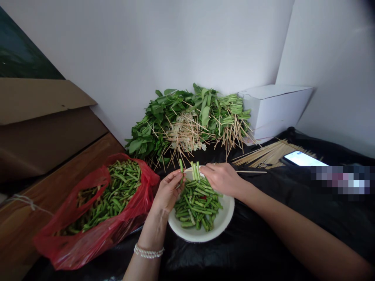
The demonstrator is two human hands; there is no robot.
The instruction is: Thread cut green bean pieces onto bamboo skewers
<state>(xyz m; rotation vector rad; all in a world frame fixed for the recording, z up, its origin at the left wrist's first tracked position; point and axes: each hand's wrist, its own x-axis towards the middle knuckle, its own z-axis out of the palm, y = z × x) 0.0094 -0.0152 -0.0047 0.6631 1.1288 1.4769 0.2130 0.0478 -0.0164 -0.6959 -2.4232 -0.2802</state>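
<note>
Okay, left hand [169,191] is pinching a bean piece [181,166] upright between its fingertips, right hand [222,179] is closing around a skewer [252,171] with beans [194,171] standing across it, both working just above the white bowl [202,236].

A pixelated patch [340,180] blurs whatever lies at the far right, and the phone's [301,158] screen is washed out and unreadable, its near end hidden by that patch. A small dark object [265,165] beside the skewers [269,154] and a red speck [202,197] in the bowl [202,236] are too small to tell. The right hand [222,179] hides part of the bowl's far rim, and the forearms below it and the left hand [168,191] run off the bottom edge.
</note>
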